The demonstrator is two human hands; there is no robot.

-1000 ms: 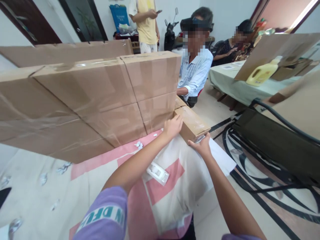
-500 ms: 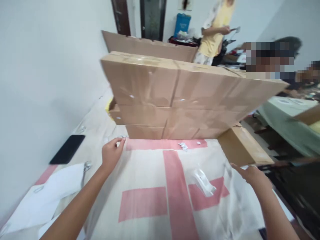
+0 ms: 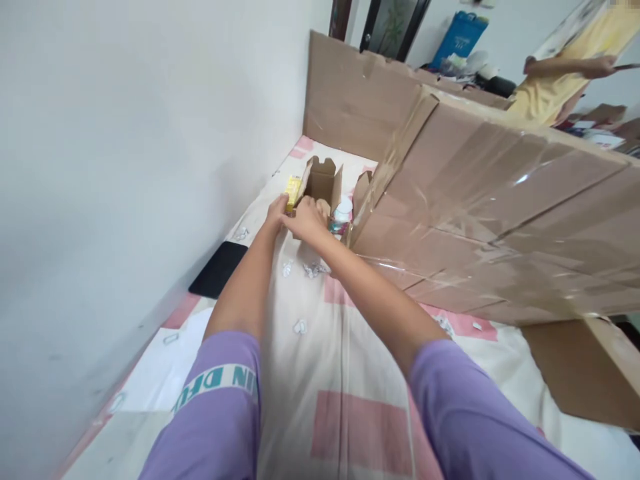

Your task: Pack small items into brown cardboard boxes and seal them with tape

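Note:
A small cardboard box [image 3: 321, 179] stands with its flaps up on the patterned cloth, beside the large cardboard. My right hand [image 3: 307, 219] reaches over its near side, fingers bent at the rim and partly hidden inside. Close against it on the left, my left hand [image 3: 277, 212] has its fingers drawn together by the lower end of a yellow packet [image 3: 293, 189]. Whatever those fingers hold is hidden. Just right of the small box is a jar with a white lid [image 3: 343, 209].
A large taped cardboard panel [image 3: 480, 220] rises on the right. Left are the wall [image 3: 125, 167], a black flat pad [image 3: 219, 270] and white paper [image 3: 160, 363]. Small clear plastic bits [image 3: 314, 269] lie on the cloth. A person in yellow [image 3: 575, 73] stands beyond the panel.
My view has turned left. Both hands, earlier wide apart in front of the panel, have come together at the small box behind its left end.

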